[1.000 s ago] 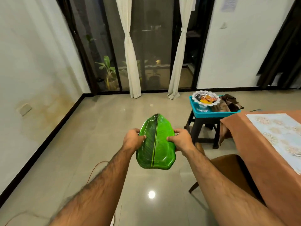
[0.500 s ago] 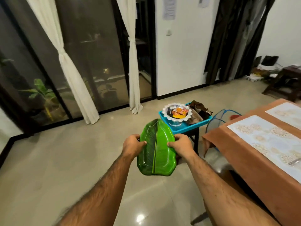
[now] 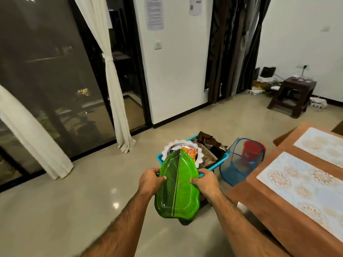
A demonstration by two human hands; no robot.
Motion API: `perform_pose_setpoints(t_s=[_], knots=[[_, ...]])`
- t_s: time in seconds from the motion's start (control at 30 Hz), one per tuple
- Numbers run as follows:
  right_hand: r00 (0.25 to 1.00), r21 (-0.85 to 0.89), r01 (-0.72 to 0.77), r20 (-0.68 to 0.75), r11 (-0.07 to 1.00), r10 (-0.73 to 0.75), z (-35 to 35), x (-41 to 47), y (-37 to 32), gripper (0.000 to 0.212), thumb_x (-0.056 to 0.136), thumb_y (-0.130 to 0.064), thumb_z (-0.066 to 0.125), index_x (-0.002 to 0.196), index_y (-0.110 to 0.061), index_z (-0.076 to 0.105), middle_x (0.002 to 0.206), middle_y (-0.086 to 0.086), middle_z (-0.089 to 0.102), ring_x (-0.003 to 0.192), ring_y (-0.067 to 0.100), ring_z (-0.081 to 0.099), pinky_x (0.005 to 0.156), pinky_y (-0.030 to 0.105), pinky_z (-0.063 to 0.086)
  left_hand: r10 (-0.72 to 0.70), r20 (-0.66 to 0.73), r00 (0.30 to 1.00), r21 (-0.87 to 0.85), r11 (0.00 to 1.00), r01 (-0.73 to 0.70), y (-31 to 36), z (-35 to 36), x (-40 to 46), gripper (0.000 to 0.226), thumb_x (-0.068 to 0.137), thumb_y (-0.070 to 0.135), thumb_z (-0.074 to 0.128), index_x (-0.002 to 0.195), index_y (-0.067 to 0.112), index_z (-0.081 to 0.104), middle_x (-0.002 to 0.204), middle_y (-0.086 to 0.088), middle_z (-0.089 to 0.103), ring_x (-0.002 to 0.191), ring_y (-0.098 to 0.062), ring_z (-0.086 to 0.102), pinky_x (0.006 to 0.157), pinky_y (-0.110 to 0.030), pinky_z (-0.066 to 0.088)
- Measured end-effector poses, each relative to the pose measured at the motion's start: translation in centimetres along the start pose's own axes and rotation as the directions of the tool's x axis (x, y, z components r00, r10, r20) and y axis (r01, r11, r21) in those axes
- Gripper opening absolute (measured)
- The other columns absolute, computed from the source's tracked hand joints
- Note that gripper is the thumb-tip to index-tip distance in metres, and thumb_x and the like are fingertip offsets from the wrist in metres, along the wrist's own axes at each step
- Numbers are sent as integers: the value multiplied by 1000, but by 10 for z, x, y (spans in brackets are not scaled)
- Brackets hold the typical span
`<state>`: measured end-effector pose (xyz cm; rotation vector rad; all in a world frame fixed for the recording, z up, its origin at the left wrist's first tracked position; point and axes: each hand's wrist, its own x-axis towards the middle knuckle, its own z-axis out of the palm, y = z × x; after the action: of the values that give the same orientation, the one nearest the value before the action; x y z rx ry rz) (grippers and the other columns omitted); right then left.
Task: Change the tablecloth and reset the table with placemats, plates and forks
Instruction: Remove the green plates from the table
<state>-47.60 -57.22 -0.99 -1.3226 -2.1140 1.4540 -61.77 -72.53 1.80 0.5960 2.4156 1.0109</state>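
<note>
1. Green leaf-shaped plate (image 3: 177,184) held in the air over the floor (image 3: 74,201), in front of the person, left of the table (image 3: 269,204)
2. Long axis runs away from the person; pointed tip far, over the blue tray (image 3: 221,160); broad end near; midrib top tilts slightly right
3. Left hand (image 3: 150,179) grips the plate's left rim, thumb on top, fingers curled under
4. Right hand (image 3: 206,181) grips the right rim, thumb on top, fingers curled under
5. Table carries a brown cloth (image 3: 259,210) with two pale patterned placemats, near mat (image 3: 304,190) and far mat (image 3: 323,145)
6. Tray holds a white doily dish (image 3: 172,147) and brown fabric (image 3: 209,145)
7. Blue mesh basket (image 3: 239,162) with a red bucket (image 3: 251,149) inside stands between tray and table
8. White curtain (image 3: 115,93) hangs at dark glass doors; dark stool (image 3: 293,95) by the far wall
</note>
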Motion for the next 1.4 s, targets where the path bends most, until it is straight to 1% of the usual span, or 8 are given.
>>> perform_pose_setpoints(t_s=[0.37, 0.5, 0.67, 0.83, 1.0, 1.17, 1.3, 1.4], knots=[[994, 12, -84, -73, 996, 85, -1, 187, -19, 43, 67, -22, 79, 109, -18, 71, 102, 3, 74, 92, 24, 70, 84, 39, 57, 36, 84, 996, 48, 998, -40, 59, 33, 187, 22, 81, 21, 75, 102, 14, 74, 90, -5, 74, 84, -25, 69, 77, -34, 56], [984, 34, -140, -109, 990, 143, 11, 242, -16, 38, 72, -14, 79, 109, -18, 71, 98, 1, 74, 86, 21, 71, 80, 41, 59, 44, 127, 991, 49, 998, -51, 60, 52, 253, 23, 83, 20, 75, 105, 16, 74, 84, -1, 69, 79, -21, 65, 71, -26, 49], [967, 30, -209, -142, 977, 211, 26, 304, -23, 39, 78, -11, 76, 116, -15, 69, 95, 4, 73, 75, 18, 66, 67, 30, 55, 46, 182, 982, 89, 994, -63, 57, 68, 331, 29, 82, 20, 75, 111, 19, 73, 98, -5, 74, 87, -24, 68, 75, -29, 50], [958, 35, -259, -117, 965, 262, 47, 345, -14, 32, 79, -5, 75, 111, -12, 70, 82, 3, 71, 73, 24, 69, 74, 41, 60, 11, 226, 974, 100, 994, -34, 38, 87, 378, 29, 80, 20, 75, 109, 21, 74, 97, -4, 75, 89, -25, 69, 80, -35, 55], [952, -2, -298, -77, 955, 297, 68, 377, 13, 33, 83, -4, 71, 112, -17, 70, 71, -5, 66, 62, 15, 64, 62, 28, 56, -40, 264, 964, 105, 994, 13, 10, 119, 416, 27, 82, 16, 74, 109, 15, 73, 96, -2, 73, 78, -16, 61, 67, -22, 41], [936, -28, -341, -100, 940, 336, 85, 408, 48, 26, 83, -4, 70, 108, -12, 70, 62, -10, 60, 52, 6, 57, 47, 14, 43, -51, 281, 958, 134, 991, 14, -10, 153, 446, 26, 82, 15, 73, 108, 17, 73, 92, -2, 73, 84, -20, 66, 70, -24, 42], [937, -7, -337, -106, 942, 334, 91, 425, 67, 24, 85, -5, 70, 103, -20, 69, 66, -7, 64, 47, -3, 58, 46, 10, 43, -53, 290, 955, 132, 991, 14, -22, 176, 463, 25, 83, 18, 72, 107, 21, 73, 92, 2, 73, 84, -21, 67, 71, -25, 43], [937, -24, -338, -106, 941, 334, 95, 432, 78, 28, 84, -7, 70, 110, -19, 70, 76, -2, 71, 63, 10, 68, 64, 26, 58, -52, 300, 953, 145, 989, 9, -29, 187, 469, 23, 83, 18, 72, 106, 21, 72, 92, 1, 74, 78, -18, 64, 69, -25, 42]])
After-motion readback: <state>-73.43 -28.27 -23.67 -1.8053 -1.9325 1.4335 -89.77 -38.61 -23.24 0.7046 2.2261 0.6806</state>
